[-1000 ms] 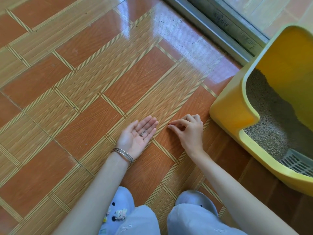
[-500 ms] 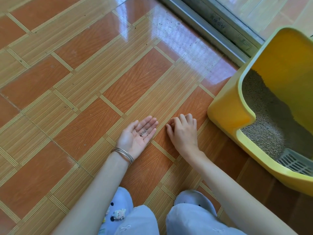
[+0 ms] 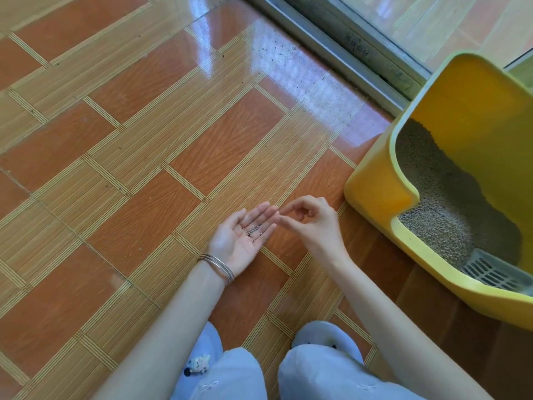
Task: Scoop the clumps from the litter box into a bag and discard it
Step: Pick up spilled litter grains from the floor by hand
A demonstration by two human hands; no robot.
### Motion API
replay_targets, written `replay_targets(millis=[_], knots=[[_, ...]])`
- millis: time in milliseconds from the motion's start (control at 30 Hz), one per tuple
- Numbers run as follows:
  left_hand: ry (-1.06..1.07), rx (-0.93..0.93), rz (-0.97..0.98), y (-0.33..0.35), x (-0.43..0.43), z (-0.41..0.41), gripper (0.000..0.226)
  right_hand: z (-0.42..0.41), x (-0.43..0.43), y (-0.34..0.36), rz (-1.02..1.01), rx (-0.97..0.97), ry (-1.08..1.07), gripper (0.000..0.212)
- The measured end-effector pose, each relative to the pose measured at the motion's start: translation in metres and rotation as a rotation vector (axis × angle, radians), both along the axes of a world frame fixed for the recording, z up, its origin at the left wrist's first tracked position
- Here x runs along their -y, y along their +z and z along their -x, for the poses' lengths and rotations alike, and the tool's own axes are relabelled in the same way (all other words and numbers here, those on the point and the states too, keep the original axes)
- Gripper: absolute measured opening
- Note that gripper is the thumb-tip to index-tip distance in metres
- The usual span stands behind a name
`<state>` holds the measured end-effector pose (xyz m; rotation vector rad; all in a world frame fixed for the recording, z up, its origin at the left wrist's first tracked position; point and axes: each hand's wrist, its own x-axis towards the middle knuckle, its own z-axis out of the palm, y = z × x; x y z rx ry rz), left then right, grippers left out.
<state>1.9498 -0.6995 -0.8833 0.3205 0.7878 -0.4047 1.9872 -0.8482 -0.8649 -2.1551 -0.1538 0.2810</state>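
Glossy orange-and-tan floor tiles [image 3: 144, 215] fill the view, with stray grains scattered up near the sliding-door track [image 3: 340, 50]. Big change in the last half second: the right hand [image 3: 314, 223] is up off the floor, where it was pressed flat a moment ago, and it now hangs beside the left hand [image 3: 245, 241], its thumb and forefinger closed together in a pinch just at the left fingertips. Too small to tell whether a grain sits in that pinch. The left hand stays palm up, fingers [image 3: 262, 217] stretched out side by side, cradling a small cluster of dark litter grains [image 3: 253, 230]. Silver bangles [image 3: 217, 265] ring that wrist.

So this looks like spilled litter being picked off the floor and gathered in the palm. The yellow litter box [image 3: 380, 194] sits well to the right, its grey litter [image 3: 450, 203] undisturbed, and the slotted scoop [image 3: 487, 272] lies untouched in its near corner. No bag is in view, so the scooping proper seems not yet begun.
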Motion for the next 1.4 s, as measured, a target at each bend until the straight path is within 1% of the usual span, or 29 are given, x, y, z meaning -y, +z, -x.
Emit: replay_targets(millis=[67, 200, 300, 400, 500, 733, 1033, 1100, 1233, 1400], knots=[[0.012, 0.006, 0.008, 0.000, -0.004, 0.001, 0.038, -0.005, 0.008, 0.000, 0.016, 0.021, -0.019, 0.014], [0.067, 0.010, -0.002, -0.003, -0.018, 0.002, 0.038, -0.014, 0.025, -0.006, 0.126, 0.101, -0.057, 0.007], [0.104, 0.015, -0.009, -0.005, -0.029, 0.003, 0.041, -0.014, 0.034, -0.019, 0.181, 0.098, -0.073, 0.005], [0.115, 0.027, -0.021, -0.007, -0.034, 0.004, 0.043, -0.010, 0.035, -0.031, 0.224, 0.109, -0.080, 0.009], [0.108, 0.032, -0.026, -0.007, -0.033, 0.005, 0.043, -0.003, 0.031, -0.041, 0.307, 0.137, -0.021, 0.017], [0.088, 0.032, -0.013, -0.010, -0.028, 0.006, 0.042, 0.010, 0.028, -0.050, 0.445, 0.320, 0.051, 0.023], [0.097, 0.020, 0.001, -0.013, -0.030, 0.005, 0.040, 0.012, 0.012, -0.053, 0.449, 0.369, 0.084, 0.022], [0.104, 0.011, 0.002, -0.014, -0.032, 0.005, 0.040, 0.011, 0.008, -0.053, 0.418, 0.364, 0.049, 0.018], [0.111, 0.003, 0.002, -0.015, -0.035, 0.007, 0.041, 0.006, 0.006, -0.055, 0.317, 0.283, -0.138, 0.012], [0.112, -0.012, 0.001, -0.018, -0.035, 0.006, 0.041, 0.002, 0.005, -0.057, 0.301, 0.222, -0.128, 0.015]])
